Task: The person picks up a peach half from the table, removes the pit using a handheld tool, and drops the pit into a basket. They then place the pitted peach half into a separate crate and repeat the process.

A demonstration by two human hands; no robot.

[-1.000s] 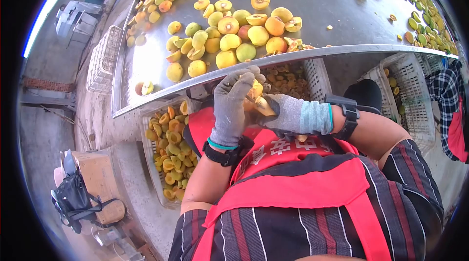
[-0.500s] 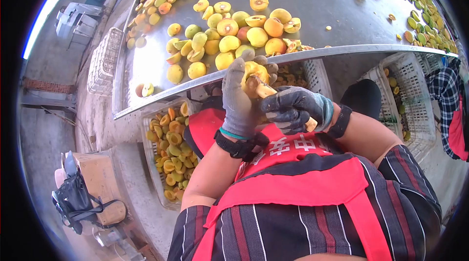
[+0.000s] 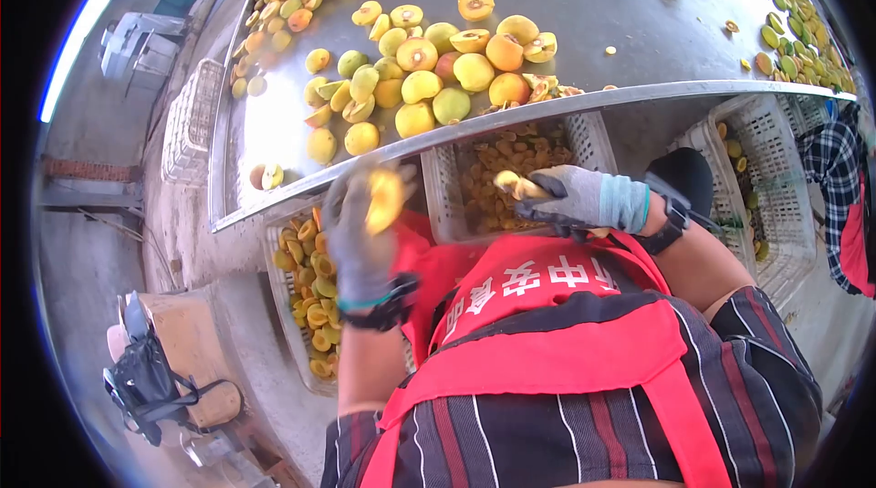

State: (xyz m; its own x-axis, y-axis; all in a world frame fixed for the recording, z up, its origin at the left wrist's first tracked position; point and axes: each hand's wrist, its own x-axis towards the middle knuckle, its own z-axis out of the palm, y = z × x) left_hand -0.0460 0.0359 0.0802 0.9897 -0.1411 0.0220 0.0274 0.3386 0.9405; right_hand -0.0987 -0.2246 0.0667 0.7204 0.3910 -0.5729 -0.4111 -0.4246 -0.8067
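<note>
My left hand, in a grey glove and smeared by motion, holds a yellow peach half above the near side of a crate of peach halves. My right hand, also gloved, is closed around a pitting tool with a pale wooden handle. Its working end is hard to make out. Below and between the hands stands a white crate containing brownish pits and scraps. Whole and halved peaches lie piled on the metal table just beyond.
The table's raised metal rim runs across in front of me. More fruit lies along its right side. Another white crate stands at right, near a person in a checked sleeve. A black bag rests beside a cardboard box at lower left.
My hands have come apart. The left has moved left and down with the peach half, towards the crate of halves; the right has drawn slightly right with the pitting tool, uncovering the pit crate.
</note>
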